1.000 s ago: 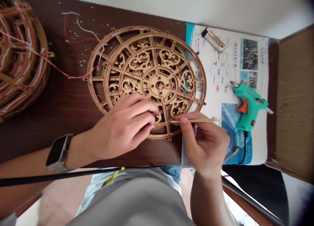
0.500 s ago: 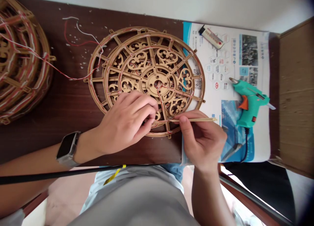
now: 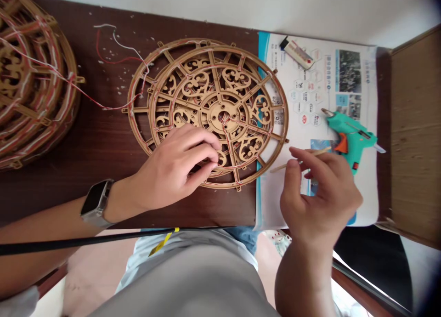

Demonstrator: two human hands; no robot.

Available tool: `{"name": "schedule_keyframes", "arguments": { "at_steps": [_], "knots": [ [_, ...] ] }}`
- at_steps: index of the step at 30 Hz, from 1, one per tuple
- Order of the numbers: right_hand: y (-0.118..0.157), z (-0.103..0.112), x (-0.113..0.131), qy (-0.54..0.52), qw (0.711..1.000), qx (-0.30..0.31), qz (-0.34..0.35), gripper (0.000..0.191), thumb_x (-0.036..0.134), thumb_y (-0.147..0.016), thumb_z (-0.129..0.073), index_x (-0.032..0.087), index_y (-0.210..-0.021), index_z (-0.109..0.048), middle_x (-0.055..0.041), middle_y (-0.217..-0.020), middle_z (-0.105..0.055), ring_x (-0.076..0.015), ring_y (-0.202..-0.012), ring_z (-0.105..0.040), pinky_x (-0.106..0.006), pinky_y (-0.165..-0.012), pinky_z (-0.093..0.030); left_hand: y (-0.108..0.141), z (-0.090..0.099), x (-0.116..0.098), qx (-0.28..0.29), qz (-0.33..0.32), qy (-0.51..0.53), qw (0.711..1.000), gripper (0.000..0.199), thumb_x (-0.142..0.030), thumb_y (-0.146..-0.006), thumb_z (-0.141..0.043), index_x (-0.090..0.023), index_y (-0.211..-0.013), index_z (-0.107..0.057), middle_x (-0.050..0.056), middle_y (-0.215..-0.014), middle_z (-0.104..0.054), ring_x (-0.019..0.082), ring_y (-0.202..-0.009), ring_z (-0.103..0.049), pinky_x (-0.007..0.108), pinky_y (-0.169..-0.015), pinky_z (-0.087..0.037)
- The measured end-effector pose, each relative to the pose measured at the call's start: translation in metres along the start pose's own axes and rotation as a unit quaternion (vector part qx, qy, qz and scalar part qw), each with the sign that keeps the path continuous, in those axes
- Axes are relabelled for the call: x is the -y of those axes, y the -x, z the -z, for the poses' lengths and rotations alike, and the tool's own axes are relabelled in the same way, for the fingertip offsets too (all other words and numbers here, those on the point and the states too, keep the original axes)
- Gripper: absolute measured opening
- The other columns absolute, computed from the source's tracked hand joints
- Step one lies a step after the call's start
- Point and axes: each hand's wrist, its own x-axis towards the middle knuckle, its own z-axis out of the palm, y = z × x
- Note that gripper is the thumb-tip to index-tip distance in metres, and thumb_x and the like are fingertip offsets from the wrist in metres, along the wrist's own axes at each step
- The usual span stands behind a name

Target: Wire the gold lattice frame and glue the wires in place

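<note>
My left hand (image 3: 182,163) is bent over the near part of a round gold openwork frame (image 3: 212,106). Its thumb and index finger come together at the red and white wire (image 3: 225,171) along the rim; the exact contact is hidden. My right hand (image 3: 320,188) hovers over the printed sheet, right of the frame. A thin wooden stick (image 3: 278,168) passes between its curled fingers, partly covered by them. The frame has scroll ornaments, concentric rings and wires along its ribs. Loose wire ends (image 3: 117,43) lie at its upper left.
A stack of similar wired frames (image 3: 44,92) stands at the left. The green glue gun (image 3: 353,138) lies on the white and blue printed sheet (image 3: 324,80), below a lighter (image 3: 296,53). A cardboard box (image 3: 415,138) borders the right side. White scraps dot the dark table (image 3: 99,142).
My right hand has moved right, away from the frame's rim, with the wooden stick. The stick is now more tilted. My left hand stays at nearly the same place on the frame.
</note>
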Motion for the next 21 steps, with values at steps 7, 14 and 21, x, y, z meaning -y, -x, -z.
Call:
{"name": "schedule_keyframes", "arguments": {
  "at_steps": [7,14,21],
  "knots": [
    [0.01,0.016,-0.017,0.059,0.996,0.029,-0.068,0.031,0.039,-0.101,-0.075,0.026,-0.126,-0.087,-0.01,-0.108,-0.076,-0.0151,-0.073,-0.063,-0.038,-0.079,-0.056,-0.001,0.003,0.001,0.004,-0.008,0.008,1.0,0.007,-0.012,-0.105,-0.069,-0.019,-0.105,-0.07,0.008,-0.12,-0.077,0.022,-0.108,-0.072,0.043,-0.101,-0.058],
    [-0.033,0.039,-0.069,0.257,0.934,-0.092,-0.228,0.045,0.032,-0.084,-0.081,0.01,-0.122,-0.089,-0.0208,-0.097,-0.079,-0.0192,-0.064,-0.061,-0.044,-0.072,-0.053,-0.001,0.006,0.004,0.005,-0.032,0.015,0.999,0.014,-0.008,-0.104,-0.068,-0.019,-0.11,-0.073,0.008,-0.121,-0.078,0.022,-0.111,-0.074,0.043,-0.1,-0.059],
    [-0.055,0.027,-0.094,0.297,0.912,-0.004,-0.283,0.038,0.04,-0.085,-0.084,0.011,-0.108,-0.088,-0.0093,-0.073,-0.068,-0.0242,-0.068,-0.06,-0.048,-0.088,-0.056,0.001,0.008,0.008,0.017,-0.066,0.002,0.998,0.024,-0.002,-0.102,-0.065,-0.02,-0.108,-0.08,0.011,-0.129,-0.075,0.025,-0.117,-0.072,0.045,-0.101,-0.058]
  ]
}}
